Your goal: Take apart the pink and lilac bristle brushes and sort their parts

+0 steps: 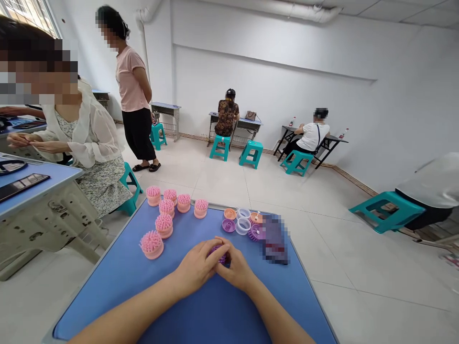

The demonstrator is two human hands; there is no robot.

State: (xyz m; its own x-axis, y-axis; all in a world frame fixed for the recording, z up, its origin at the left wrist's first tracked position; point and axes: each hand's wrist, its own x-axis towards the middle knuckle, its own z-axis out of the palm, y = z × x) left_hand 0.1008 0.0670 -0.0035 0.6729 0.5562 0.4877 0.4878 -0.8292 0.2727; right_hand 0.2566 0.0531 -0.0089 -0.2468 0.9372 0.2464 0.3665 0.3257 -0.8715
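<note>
My left hand (197, 265) and my right hand (235, 268) meet over the front middle of the blue desk (179, 310). Their fingers are closed round a purple bristled scalp brush (223, 259), which they mostly cover. Ahead and to the right sit loose brush parts: an orange cup-shaped piece (230, 213), a purple one (228, 225) and clear rings (243, 226). Beside them lies a purple bristled piece (256, 232), with a second orange piece (256, 218) behind it. On the left stand several pink bristled brushes (164, 225), bristles up.
A dark, blurred-out item (275, 239) lies at the desk's right edge. To my left, a seated person (89, 129) works at another desk (53, 184) with a phone (23, 186) on it. Someone stands behind (132, 86). Others sit on teal stools (297, 162) by the wall.
</note>
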